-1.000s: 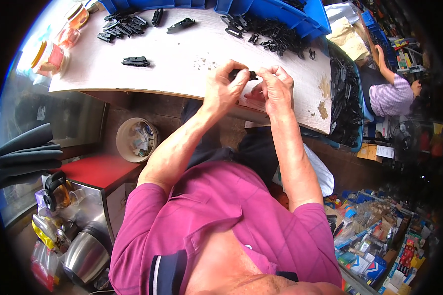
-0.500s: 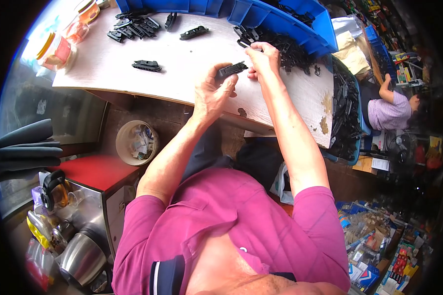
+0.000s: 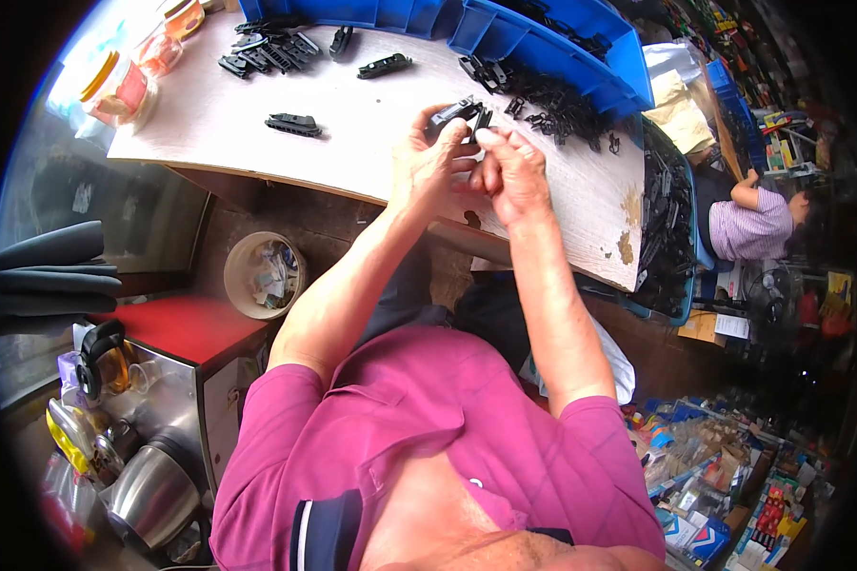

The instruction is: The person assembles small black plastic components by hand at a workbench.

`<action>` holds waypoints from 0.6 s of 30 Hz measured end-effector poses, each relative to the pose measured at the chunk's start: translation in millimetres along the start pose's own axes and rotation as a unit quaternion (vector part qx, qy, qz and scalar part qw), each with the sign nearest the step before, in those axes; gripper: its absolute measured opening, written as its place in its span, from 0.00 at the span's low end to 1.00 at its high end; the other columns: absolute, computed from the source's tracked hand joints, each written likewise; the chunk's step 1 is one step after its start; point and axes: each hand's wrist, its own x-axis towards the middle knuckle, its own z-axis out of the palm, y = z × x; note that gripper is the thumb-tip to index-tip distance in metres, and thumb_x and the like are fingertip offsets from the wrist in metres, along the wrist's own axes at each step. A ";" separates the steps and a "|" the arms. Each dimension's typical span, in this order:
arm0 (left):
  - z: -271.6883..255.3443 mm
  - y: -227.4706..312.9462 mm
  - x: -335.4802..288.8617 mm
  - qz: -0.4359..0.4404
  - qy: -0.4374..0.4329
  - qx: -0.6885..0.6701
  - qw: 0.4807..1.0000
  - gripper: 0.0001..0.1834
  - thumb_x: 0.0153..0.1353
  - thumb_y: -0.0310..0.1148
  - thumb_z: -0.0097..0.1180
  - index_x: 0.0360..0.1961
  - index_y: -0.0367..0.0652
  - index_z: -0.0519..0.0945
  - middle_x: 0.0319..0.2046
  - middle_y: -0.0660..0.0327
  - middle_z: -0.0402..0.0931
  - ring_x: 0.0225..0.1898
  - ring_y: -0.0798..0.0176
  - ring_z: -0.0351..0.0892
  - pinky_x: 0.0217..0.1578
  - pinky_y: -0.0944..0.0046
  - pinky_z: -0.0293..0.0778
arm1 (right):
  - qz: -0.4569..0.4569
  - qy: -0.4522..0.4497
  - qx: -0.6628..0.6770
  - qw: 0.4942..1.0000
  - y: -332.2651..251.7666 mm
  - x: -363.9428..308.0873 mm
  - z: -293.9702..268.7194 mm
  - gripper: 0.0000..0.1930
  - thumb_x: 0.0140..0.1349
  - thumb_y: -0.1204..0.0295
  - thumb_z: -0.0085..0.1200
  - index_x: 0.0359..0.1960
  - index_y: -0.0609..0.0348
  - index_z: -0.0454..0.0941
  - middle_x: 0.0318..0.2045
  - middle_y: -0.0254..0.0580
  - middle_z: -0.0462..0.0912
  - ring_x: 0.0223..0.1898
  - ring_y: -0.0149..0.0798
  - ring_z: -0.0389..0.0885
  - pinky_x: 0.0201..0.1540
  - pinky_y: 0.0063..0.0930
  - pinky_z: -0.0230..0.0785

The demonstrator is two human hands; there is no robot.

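My left hand [image 3: 423, 169] grips a long black plastic part [image 3: 455, 111], shaped like a toy tank body, above the table. Close beside it, my right hand [image 3: 517, 178] pinches a narrow black plastic piece [image 3: 483, 122] between thumb and fingers. The two pieces nearly meet, and I cannot tell whether they touch. A similar black body [image 3: 293, 125] lies to the left on the white table [image 3: 352, 157], and another [image 3: 385, 66] farther back. A heap of small black pieces [image 3: 552, 112] spreads behind my right hand.
Blue bins [image 3: 543, 52] line the table's back edge. More black bodies [image 3: 271, 48] are piled at the far left, near a yellow-lidded jar [image 3: 116, 90]. A tub of black parts [image 3: 667, 219] stands at the right. Below are a waste bucket [image 3: 243, 276] and red-topped cabinet [image 3: 186, 328].
My right hand has drawn back from the heap toward my left hand, bringing the narrow black piece beside the black body. My left hand has shifted slightly and tilted the body up.
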 end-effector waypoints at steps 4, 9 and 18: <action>6.1 -1.0 -2.4 -0.026 -0.006 0.010 1.000 0.17 0.61 0.27 0.59 0.51 0.42 0.73 0.31 0.62 0.77 0.22 0.73 0.76 0.19 0.75 0.74 | 0.000 -0.002 0.040 0.999 8.8 -16.4 5.3 0.07 0.60 0.74 0.57 0.35 0.65 0.74 0.27 0.51 0.82 0.22 0.38 0.82 0.21 0.33 0.79; -2.4 -5.1 -2.7 -0.039 -0.004 0.029 0.999 0.17 0.60 0.26 0.59 0.50 0.38 0.75 0.35 0.59 0.79 0.26 0.71 0.78 0.24 0.73 0.77 | -0.022 0.009 -0.005 1.000 12.7 -19.2 -2.2 0.08 0.59 0.73 0.58 0.34 0.64 0.74 0.17 0.38 0.76 0.13 0.29 0.71 0.19 0.30 0.78; 0.3 -2.4 -9.5 -0.033 -0.016 0.058 0.998 0.19 0.57 0.24 0.62 0.50 0.40 0.76 0.32 0.61 0.78 0.21 0.74 0.74 0.23 0.76 0.74 | -0.084 0.043 0.031 0.995 10.4 -25.1 -11.4 0.08 0.59 0.70 0.57 0.32 0.61 0.74 0.09 0.32 0.68 0.09 0.31 0.68 0.15 0.26 0.67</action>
